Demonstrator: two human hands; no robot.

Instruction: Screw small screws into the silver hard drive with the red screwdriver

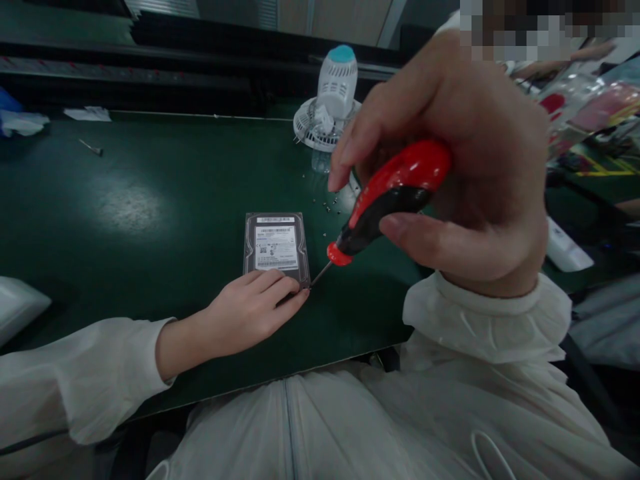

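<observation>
A hard drive (277, 243) with a white printed label lies flat on the green table. My left hand (255, 307) rests over its near edge and grips it, with fingertips gathered at the near right corner. My right hand (465, 160) is closed around the red and black handle of a screwdriver (385, 200), held at a slant. The thin shaft points down to that same corner, close to my left fingertips. Whether the tip sits in a screw there is too small to tell.
Several small screws (330, 205) lie beyond the drive, near a white fan (336, 87) with a blue top. A small metal piece (91, 147) and a paper scrap (87, 114) are at the far left. A white bottle-like object (567, 247) lies at right. Another person is at upper right.
</observation>
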